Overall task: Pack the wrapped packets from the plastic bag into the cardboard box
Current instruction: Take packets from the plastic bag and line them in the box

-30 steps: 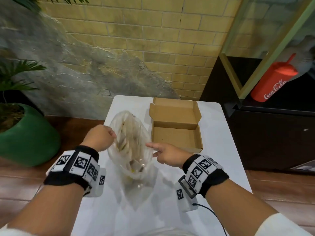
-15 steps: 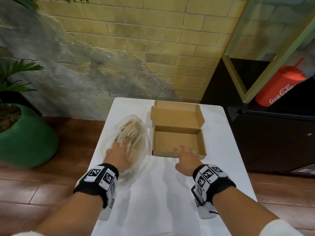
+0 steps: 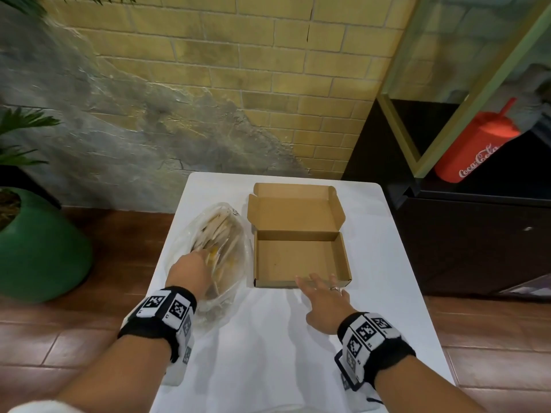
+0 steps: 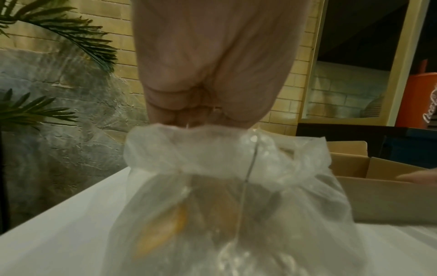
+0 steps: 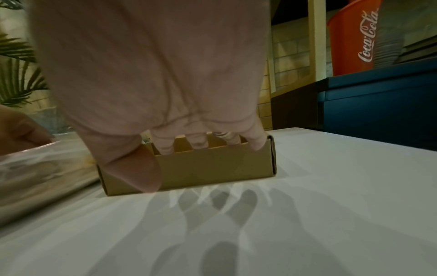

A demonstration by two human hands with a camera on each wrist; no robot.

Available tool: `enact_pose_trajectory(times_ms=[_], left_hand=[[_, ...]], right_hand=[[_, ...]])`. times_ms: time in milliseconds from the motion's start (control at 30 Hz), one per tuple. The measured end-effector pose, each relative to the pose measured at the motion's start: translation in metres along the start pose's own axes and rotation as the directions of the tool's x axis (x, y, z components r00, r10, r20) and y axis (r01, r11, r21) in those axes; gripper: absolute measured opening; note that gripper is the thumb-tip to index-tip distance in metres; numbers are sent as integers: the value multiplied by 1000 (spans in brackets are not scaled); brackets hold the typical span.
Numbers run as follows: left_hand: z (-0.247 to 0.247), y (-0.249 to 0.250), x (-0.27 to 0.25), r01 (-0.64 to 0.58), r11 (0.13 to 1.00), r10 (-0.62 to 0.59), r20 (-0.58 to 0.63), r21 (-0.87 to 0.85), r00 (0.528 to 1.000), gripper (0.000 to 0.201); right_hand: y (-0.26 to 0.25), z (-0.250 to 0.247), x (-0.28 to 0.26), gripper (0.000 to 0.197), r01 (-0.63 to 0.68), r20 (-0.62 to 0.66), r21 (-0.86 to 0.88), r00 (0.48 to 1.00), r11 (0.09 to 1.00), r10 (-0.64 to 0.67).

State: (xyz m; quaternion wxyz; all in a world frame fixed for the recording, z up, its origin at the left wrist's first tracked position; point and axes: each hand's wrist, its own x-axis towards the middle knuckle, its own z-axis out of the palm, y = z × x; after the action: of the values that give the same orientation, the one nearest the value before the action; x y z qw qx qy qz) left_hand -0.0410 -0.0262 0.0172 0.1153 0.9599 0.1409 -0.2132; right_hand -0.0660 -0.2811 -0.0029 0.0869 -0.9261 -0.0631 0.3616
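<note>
A clear plastic bag (image 3: 219, 234) full of pale wrapped packets (image 3: 216, 226) lies on the white table (image 3: 268, 353), left of the cardboard box. My left hand (image 3: 190, 268) reaches into the bag's near opening, where plastic and packets hide its fingers. In the left wrist view the bag (image 4: 224, 205) bunches under my left hand (image 4: 208, 74). The cardboard box (image 3: 298, 257) stands open and empty, lid flap tilted back. My right hand (image 3: 322, 290) lies with spread straight fingers on the box's front wall. The right wrist view shows its fingertips (image 5: 198, 143) over the box (image 5: 212, 168) rim, thumb outside.
A green plant pot (image 3: 35, 248) stands on the floor to the left. At the right is a black cabinet (image 3: 477, 248) with a red Coca-Cola cup (image 3: 477, 150) on it. Behind the table rises a brick wall. White tabletop shows in front of bag and box.
The bag, held upright by both hands a second ago, now lies on the table. My left hand has gone into its opening. My right hand left the bag and reached the box's front wall.
</note>
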Motion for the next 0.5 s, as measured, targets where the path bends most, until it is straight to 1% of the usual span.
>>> enact_pose_trajectory(times_ms=[67, 200, 300, 400, 500], left_hand=[[-3, -1, -5, 14, 999, -16, -66, -30, 998, 42], [-14, -2, -14, 31, 986, -59, -166, -165, 984, 50], [-22, -1, -17, 30, 971, -81, -212, -236, 974, 54], [-28, -3, -14, 24, 937, -119, -253, -349, 960, 54], [-39, 2, -13, -21, 907, -109, -282, -421, 953, 51]], right_hand=[[0, 1, -3, 79, 4, -2, 22, 1000, 1000, -4], [-1, 0, -7, 79, 1, 9, 42, 1000, 999, -1], [-4, 0, -9, 78, -7, 25, 52, 1000, 999, 5], [-7, 1, -11, 78, -22, 37, 62, 999, 998, 19], [-9, 0, -13, 77, -34, 45, 78, 999, 996, 31]])
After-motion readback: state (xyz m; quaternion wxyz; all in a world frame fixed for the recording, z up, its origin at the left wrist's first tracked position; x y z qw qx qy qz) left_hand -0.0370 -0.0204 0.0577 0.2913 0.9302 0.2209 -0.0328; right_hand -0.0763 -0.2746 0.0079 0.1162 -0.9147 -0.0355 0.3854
